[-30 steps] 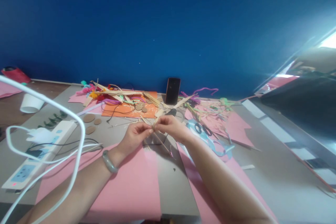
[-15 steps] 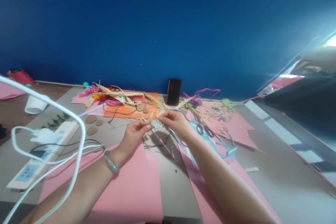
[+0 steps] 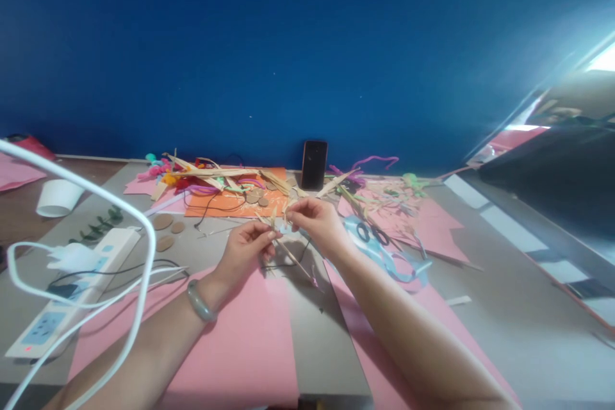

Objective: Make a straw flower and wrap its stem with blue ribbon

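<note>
Right hand (image 3: 318, 223) has drawn away, fingertips together, hold unclear; left hand (image 3: 246, 247) pinches a thin stick (image 3: 295, 259).

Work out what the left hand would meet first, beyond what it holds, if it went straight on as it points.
The left hand would most likely meet the right hand, just ahead of it in the picture; depth is unclear, so it might pass beneath.
</note>
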Demonstrator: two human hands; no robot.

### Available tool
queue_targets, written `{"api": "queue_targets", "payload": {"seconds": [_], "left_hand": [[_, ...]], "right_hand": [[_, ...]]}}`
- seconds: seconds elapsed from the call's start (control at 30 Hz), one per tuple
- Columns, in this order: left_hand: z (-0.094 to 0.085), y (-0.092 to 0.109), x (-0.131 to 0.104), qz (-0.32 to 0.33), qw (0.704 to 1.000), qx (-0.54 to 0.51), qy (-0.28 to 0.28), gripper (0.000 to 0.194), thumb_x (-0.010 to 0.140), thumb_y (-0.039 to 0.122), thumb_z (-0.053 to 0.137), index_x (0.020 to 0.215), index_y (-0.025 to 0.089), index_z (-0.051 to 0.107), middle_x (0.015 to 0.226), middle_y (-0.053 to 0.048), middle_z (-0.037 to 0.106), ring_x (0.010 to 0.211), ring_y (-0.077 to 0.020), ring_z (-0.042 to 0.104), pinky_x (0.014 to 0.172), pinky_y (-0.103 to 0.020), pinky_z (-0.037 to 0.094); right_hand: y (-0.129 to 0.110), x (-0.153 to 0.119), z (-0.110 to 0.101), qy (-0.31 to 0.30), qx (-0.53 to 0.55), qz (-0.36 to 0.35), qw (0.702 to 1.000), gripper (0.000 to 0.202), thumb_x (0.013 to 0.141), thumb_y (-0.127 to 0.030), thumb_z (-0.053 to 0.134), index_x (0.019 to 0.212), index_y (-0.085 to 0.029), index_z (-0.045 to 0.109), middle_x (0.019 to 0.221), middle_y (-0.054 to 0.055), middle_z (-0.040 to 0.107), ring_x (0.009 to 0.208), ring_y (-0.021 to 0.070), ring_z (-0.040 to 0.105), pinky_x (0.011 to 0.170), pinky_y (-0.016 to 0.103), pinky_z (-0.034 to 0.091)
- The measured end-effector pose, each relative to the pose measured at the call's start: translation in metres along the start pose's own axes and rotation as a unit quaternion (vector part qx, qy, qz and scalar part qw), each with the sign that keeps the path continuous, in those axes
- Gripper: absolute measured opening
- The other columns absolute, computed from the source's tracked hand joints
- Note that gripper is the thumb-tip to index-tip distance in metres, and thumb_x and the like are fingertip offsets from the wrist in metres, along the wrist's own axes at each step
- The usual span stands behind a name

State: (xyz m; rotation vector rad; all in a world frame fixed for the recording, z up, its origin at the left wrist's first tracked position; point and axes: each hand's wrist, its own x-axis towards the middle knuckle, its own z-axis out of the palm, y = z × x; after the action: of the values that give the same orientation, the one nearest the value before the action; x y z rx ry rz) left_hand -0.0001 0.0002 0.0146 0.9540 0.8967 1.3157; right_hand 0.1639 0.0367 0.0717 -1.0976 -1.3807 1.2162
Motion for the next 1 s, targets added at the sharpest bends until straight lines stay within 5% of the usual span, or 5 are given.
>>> {"api": "queue_targets", "payload": {"seconds": [1.0], "left_hand": [[0.001,0.003,0.0,-0.004,0.999,0.03,0.034,0.027,0.064,0.033,0.083,0.074,0.013,0.069,0.06,-0.004,0.069,0.053,-0.0143,0.065,0.055,-0.025,0.053]], "right_hand": [[-0.002,-0.016,0.013,0.059,-0.125,-0.128,0.982,0.004,0.076,-0.018,0.062,0.073,-0.018,0.059,0.07,-0.001,0.065,0.067,0.0137,0.061,0.065,0.025,0.045]]}}
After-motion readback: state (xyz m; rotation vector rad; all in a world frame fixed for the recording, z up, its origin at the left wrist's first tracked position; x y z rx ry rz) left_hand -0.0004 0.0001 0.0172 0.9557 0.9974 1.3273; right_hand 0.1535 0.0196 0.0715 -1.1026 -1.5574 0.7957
